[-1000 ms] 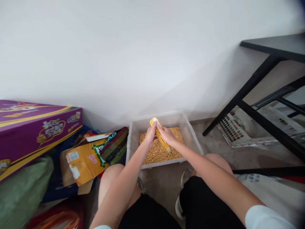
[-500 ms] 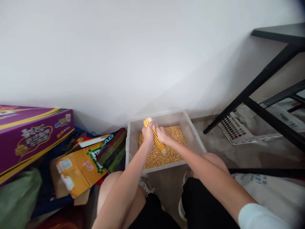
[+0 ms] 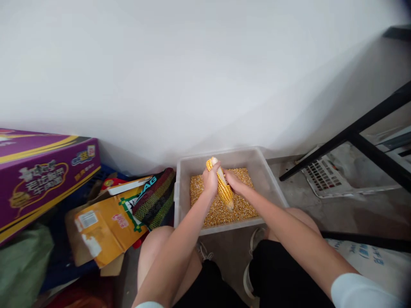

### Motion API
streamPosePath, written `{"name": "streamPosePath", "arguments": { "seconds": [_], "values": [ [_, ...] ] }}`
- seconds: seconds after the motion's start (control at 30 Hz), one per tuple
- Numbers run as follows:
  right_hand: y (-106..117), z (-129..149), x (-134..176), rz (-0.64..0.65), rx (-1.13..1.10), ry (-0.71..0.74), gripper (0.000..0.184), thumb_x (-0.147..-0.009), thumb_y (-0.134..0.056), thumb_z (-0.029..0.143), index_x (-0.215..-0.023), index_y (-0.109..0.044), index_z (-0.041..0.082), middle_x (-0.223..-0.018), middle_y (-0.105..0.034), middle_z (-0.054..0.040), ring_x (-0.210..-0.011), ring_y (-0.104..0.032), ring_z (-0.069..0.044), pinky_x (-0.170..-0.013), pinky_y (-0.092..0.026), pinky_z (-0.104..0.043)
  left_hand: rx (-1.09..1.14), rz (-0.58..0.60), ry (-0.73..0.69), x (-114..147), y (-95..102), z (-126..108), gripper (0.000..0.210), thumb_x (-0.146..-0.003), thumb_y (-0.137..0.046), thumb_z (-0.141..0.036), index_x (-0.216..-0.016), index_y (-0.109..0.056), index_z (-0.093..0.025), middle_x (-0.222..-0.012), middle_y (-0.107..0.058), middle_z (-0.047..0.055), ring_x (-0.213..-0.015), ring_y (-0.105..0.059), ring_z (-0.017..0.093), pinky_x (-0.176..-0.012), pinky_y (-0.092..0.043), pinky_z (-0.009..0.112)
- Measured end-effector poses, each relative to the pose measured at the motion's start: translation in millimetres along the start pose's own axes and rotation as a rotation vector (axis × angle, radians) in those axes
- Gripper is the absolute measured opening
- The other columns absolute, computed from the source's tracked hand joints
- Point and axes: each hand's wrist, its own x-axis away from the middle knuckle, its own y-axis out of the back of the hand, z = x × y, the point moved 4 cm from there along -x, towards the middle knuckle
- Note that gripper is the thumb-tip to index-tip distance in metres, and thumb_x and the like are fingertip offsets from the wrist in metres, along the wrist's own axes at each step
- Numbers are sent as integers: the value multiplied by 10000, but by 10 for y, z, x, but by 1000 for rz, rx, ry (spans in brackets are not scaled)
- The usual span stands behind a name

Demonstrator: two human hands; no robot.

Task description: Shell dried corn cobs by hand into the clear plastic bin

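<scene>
An ear of corn (image 3: 226,194) slants over a translucent plastic bin (image 3: 271,184), its lower tip toward me. Yellow kernels cover most of it, while a pale bare strip runs down from the top. My left hand (image 3: 210,179) is closed around its upper part. Against the other side presses my right hand (image 3: 233,181), its fingers curled at the bare strip and partly hidden. Below both hands, loose corn kernels (image 3: 240,209) cover the bottom of the bin.
To the left are a purple carton (image 3: 48,179), a torn orange box (image 3: 102,231), a mesh bag (image 3: 157,201) and a green sack (image 3: 24,261). On the right stand a black metal frame (image 3: 349,132) and a white basket (image 3: 324,179). A white sack (image 3: 369,261) lies lower right.
My right hand has shifted slightly away from the ear's middle, exposing more of the bare strip. The view has turned a little, so the bin appears farther right.
</scene>
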Motion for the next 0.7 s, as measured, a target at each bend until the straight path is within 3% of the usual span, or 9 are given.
{"name": "streamPosePath", "arguments": {
  "seconds": [0.1, 0.17, 0.37, 0.43, 0.57, 0.7],
  "values": [
    [-22, -7, -45, 143, -124, -149, 542, -900, -247, 513, -888, -654, 157, -707, -655, -55, -638, -573, -158, -633, -444, -255, 53, -37, 72, -56, 3, -18, 409, -596, -710, -455, -819, -600, -130, -615, -552, 1, -546, -551, 140, -557, -440, 266],
    [-13, 34, -44, 153, -126, -171, 593, -911, -191, 529, -901, -653, 157, -726, -659, -63, -649, -583, -162, -639, -453, -266, 79, -91, 86, -98, 28, -21, 428, -596, -708, -466, -841, -589, -135, -625, -555, -1, -552, -556, 141, -559, -443, 267],
    [-53, 229, 93, -64, 415, 52, 717, -855, -189, 678, -803, -686, 163, -839, -670, -122, -864, -597, -238, -749, -411, -302, 150, -234, 68, -151, 150, -48, 445, -626, -686, -448, -949, -590, -158, -736, -579, 8, -631, -569, 133, -605, -451, 253],
    [-97, 218, 138, -112, 519, 53, 767, -851, -151, 689, -806, -690, 145, -839, -665, -153, -869, -600, -257, -739, -402, -310, 154, -255, 100, -148, 171, -63, 452, -631, -677, -450, -961, -594, -153, -729, -575, 12, -632, -566, 136, -603, -449, 255],
    [-140, 154, 156, -121, 554, 60, 774, -885, -112, 633, -853, -687, 116, -862, -662, -183, -879, -606, -256, -739, -400, -306, 139, -250, 93, -146, 180, -87, 436, -609, -693, -445, -916, -603, -149, -680, -543, -8, -580, -535, 125, -564, -432, 254],
    [-130, 161, 129, -1, 474, 148, 701, -915, -130, 569, -863, -673, 128, -862, -669, -155, -835, -615, -226, -719, -406, -284, 133, -266, 107, -155, 215, -22, 388, -587, -712, -434, -816, -593, -145, -632, -497, -25, -527, -499, 112, -522, -405, 249]
  ]
}}
